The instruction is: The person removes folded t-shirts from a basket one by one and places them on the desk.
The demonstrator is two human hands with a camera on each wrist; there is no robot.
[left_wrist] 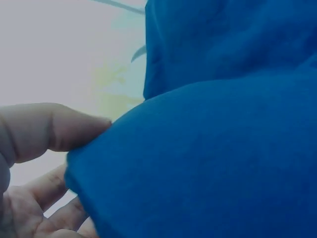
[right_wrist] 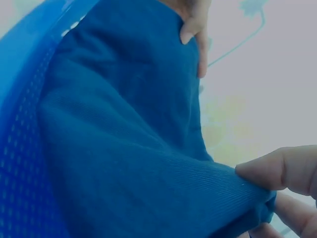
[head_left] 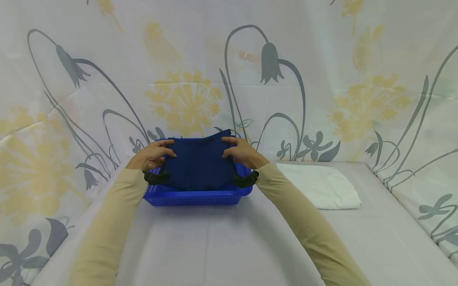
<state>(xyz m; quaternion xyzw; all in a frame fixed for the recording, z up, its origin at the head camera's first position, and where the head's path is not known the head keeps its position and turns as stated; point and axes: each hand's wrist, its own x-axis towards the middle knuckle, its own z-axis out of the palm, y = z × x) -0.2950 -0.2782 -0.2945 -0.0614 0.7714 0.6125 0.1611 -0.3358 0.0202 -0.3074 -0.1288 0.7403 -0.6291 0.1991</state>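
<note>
A dark blue folded cloth (head_left: 200, 163) is held up over a blue plastic basket (head_left: 193, 197); its exact kind of garment or fabric cannot be told. My left hand (head_left: 154, 154) pinches its left edge between thumb and fingers, and the left wrist view shows the thumb (left_wrist: 74, 130) lying on the cloth (left_wrist: 198, 158). At the opposite edge my right hand (head_left: 243, 152) pinches a corner. Ribbed weave and folds show on the cloth (right_wrist: 133, 148) in the right wrist view, beside the perforated basket wall (right_wrist: 25, 163). The cloth hides most of the basket's inside.
To the right of the basket lies a folded white cloth (head_left: 318, 186) on the pale covered table (head_left: 200, 246). A flower-printed curtain (head_left: 200, 59) hangs behind and along both sides.
</note>
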